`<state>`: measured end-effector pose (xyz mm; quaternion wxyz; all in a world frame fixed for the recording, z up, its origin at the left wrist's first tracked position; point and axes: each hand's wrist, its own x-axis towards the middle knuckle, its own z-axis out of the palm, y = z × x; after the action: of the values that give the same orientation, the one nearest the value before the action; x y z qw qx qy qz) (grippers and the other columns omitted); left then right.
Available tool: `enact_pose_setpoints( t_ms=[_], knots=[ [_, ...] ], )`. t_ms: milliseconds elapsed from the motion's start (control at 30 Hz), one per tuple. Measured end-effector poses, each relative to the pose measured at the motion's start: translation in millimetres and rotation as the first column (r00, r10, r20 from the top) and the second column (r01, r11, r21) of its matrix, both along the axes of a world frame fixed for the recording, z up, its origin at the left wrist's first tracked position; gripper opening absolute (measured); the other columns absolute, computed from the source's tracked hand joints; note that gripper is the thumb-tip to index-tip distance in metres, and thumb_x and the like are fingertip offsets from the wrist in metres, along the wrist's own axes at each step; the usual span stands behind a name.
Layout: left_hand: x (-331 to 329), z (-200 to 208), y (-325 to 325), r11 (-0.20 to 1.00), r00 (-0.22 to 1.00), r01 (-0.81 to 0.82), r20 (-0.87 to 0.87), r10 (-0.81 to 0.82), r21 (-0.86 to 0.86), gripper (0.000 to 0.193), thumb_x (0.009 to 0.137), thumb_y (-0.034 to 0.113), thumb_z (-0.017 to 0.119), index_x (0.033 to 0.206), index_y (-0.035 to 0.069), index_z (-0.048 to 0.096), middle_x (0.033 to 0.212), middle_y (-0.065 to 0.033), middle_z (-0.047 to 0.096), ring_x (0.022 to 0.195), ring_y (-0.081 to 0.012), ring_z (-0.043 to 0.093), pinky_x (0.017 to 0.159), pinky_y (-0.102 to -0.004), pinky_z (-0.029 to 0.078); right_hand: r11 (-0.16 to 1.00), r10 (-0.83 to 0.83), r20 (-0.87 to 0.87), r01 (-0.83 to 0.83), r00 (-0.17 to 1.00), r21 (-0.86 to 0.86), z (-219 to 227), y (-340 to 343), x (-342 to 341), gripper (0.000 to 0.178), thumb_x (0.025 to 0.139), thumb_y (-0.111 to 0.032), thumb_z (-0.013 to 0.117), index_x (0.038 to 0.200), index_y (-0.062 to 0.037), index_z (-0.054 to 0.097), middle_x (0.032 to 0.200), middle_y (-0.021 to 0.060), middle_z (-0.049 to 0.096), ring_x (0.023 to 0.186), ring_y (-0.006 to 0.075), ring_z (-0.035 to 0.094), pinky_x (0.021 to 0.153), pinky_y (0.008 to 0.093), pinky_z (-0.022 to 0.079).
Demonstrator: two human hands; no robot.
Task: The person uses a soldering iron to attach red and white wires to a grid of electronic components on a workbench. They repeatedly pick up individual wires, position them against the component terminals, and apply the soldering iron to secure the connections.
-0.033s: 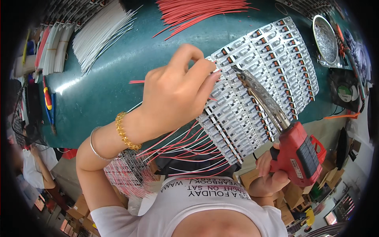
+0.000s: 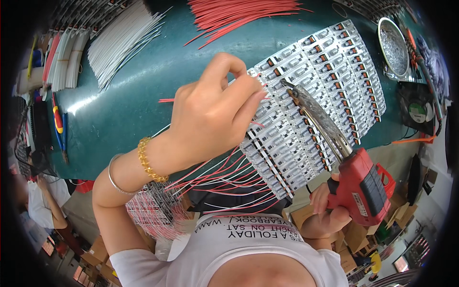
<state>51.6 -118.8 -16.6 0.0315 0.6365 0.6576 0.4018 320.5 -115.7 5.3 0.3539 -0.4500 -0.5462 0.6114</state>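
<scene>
Our left hand (image 2: 213, 110) arches, wrist bent, over the left edge of the circuit panel (image 2: 330, 86), its thumb and forefinger pinching a red wire (image 2: 166, 100). Our right hand (image 2: 330, 210) wraps one soldering gun (image 2: 362, 186). The panel overlaps the table (image 2: 129, 115)'s near edge. We count two loose bundles, red strands (image 2: 244, 16) and white strands (image 2: 122, 45), toward the far edge; one bowl (image 2: 380, 40) near the right edge holds silvery scrap (image 2: 395, 48).

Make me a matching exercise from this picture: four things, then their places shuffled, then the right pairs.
Things
1. Red-handled tool
2. Yellow beaded bracelet
3. Round bowl
4. Fanned pile of white wires

Places
A. Upper left of the green table
B. Around the wrist of the left hand
C. Right end of the table
D. In the right hand

Pairs: 1-D, 2-B, 3-C, 4-A
</scene>
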Motion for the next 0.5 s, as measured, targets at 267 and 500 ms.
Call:
enact_pose_setpoints(
  t_ms=[267,500],
  knots=[
    [7,0,-3,0.997,0.999,0.036,0.037,-0.034,-0.062,0.013,0.072,-0.002,0.072,0.079,0.000,0.061,0.084,-0.0075,0.057,0.055,-0.0132,0.058,0.048,-0.0236,0.046,0.998,0.070,-0.033,-0.070,0.997,-0.003,-7,4,19,0.092,0.075,-0.068,0.059,0.120,0.0103,0.042,0.047,-0.0029,0.044,0.037,0.0091,0.042,0.041,0.0221,0.037],
    [10,-5,-1,0.999,0.999,0.012,-0.037,-0.014,-0.049,0.014,0.070,-0.002,0.072,0.075,0.001,0.059,0.082,-0.0062,0.059,0.055,-0.0132,0.061,0.046,-0.0237,0.046,0.995,0.005,0.032,-0.001,0.999,-0.100,-6,-4,19,0.089,0.075,-0.065,0.062,0.119,0.0108,0.043,0.049,-0.0016,0.045,0.039,0.0096,0.043,0.043,0.0233,0.039]
  ],
)
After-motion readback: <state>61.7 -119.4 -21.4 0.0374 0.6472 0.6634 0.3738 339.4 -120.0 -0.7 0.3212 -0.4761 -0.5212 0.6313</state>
